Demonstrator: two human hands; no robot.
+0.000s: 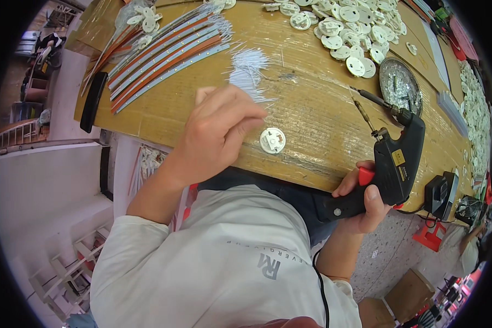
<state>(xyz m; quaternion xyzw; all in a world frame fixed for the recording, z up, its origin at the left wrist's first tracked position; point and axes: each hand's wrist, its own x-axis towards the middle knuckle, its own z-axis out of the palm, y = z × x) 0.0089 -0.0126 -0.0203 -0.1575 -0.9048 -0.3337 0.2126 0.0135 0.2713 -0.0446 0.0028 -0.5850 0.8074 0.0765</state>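
My right hand [369, 212] grips a black soldering gun [397, 161] with a red trigger. Its slim metal tip and a feeder tube point up and left over the worktable [311, 147]. My left hand [216, 131] is closed in a pinch above the table; whatever its fingertips hold is too small to make out. Just right of those fingertips, a round white disc part [272, 140] lies flat near the table's front edge. Beyond the left hand sits a heap of short thin white wires [248, 71].
Grey and orange light strips [169, 57] lie in rows at the far left, beside a black bar [94, 102]. Many white disc parts [350, 27] are piled at the far right. Near them stands a round metal dish [387, 68] holding shiny bits. A cable hangs by my right arm.
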